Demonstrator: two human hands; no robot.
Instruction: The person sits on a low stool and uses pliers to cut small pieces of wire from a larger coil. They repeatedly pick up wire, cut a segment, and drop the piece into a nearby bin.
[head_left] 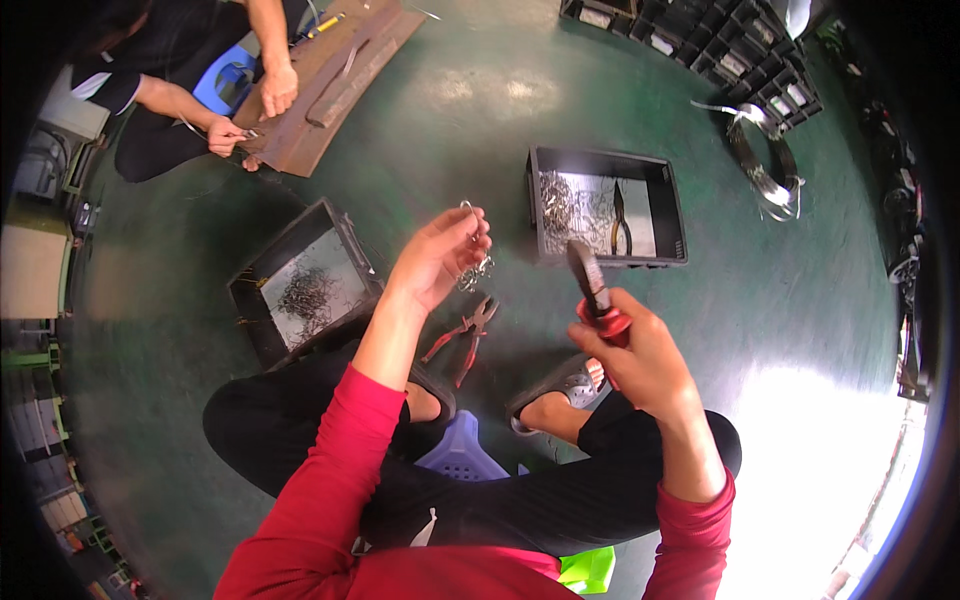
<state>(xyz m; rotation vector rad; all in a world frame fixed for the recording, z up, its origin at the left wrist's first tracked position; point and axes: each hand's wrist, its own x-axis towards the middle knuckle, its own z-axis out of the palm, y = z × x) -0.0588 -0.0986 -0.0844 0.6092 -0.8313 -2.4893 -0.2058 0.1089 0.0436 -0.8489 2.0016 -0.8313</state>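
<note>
My left hand [447,255] is closed around several small bent wire hooks [477,272], shiny and silver, that dangle below the fingers. One curved end sticks up above the fingertips. In my right hand [645,355] is a pair of pliers [590,280] with red handles, its dark jaws pointing up and away from me. The two hands are apart, both raised over the floor. Below and between them, a second pair of red-handled pliers [466,338] lies on the floor with its handles spread.
A black crate [683,215] ahead holds metal pieces and dark pliers. Another black crate [345,225], at left, holds dark wire pieces. A wire coil [765,165] lies far right, near stacked crates [700,40]. At upper left a person's hands [279,92] work over a brown board [350,75].
</note>
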